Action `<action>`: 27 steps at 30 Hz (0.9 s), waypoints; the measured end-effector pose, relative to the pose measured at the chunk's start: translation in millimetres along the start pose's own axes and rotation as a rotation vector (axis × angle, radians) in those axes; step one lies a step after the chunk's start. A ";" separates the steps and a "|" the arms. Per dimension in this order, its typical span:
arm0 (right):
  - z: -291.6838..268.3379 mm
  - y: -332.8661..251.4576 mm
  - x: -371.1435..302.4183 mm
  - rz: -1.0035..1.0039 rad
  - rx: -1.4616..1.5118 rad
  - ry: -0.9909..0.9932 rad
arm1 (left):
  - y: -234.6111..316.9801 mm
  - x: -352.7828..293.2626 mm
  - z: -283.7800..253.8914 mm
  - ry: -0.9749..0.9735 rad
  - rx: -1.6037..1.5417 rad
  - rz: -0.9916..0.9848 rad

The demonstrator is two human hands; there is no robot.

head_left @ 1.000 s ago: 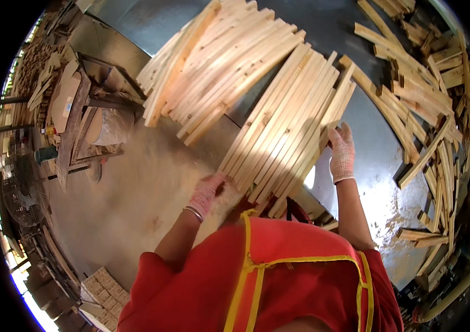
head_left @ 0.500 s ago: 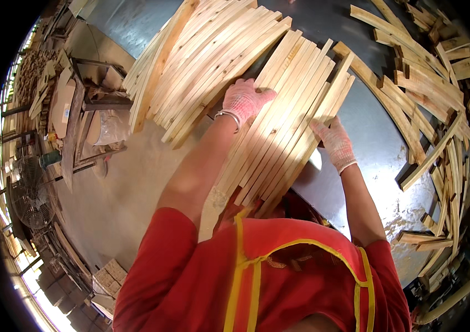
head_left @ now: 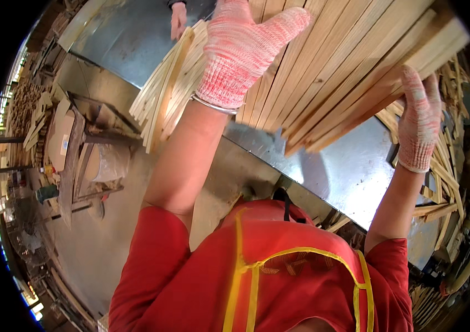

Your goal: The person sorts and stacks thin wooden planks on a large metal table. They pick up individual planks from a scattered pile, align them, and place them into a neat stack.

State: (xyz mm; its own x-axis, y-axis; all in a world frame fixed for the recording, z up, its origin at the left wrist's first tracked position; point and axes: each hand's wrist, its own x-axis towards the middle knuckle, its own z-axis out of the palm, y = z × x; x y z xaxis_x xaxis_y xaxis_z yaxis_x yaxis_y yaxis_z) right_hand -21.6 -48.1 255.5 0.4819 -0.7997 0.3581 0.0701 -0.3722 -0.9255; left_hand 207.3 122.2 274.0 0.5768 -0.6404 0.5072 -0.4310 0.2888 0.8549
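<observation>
Woodworking shop, pretty clearly. Long sheet-metal worktop (head_left: 345, 182) in front of me, long sawn wood strips (head_left: 323, 77) over it, another batch of strips (head_left: 160, 91) off to the left. Messy heap of cut lumber (head_left: 445, 166) on my right, more wood stacked (head_left: 22, 108) far left. Rough frame stand (head_left: 77, 146) left, caged fan (head_left: 26, 246) near it, dim. Bare concrete-looking floor (head_left: 218, 188). I'm in knit gloves (head_left: 232, 66) and a red apron with yellow trim (head_left: 296, 232).
</observation>
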 end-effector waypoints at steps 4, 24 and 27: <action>20.2 -31.7 -32.3 -0.083 0.147 0.021 | -39.8 -20.7 -26.3 0.185 0.231 0.147; 82.0 199.4 -209.6 0.458 -1.178 -0.703 | -197.0 -189.1 -84.1 -1.005 1.398 -0.229; 59.4 208.5 -187.1 0.604 -0.829 -0.581 | -178.6 -181.3 -82.2 -0.958 1.262 -0.295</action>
State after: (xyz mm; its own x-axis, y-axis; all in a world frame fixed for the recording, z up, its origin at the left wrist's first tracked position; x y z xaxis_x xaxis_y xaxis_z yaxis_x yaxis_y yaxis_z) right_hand -45.3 51.9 -11.8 0.5830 -0.6963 -0.4185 -0.7914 -0.3702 -0.4865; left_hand 236.8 245.2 38.4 0.3237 -0.8918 -0.3160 -0.9363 -0.3500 0.0288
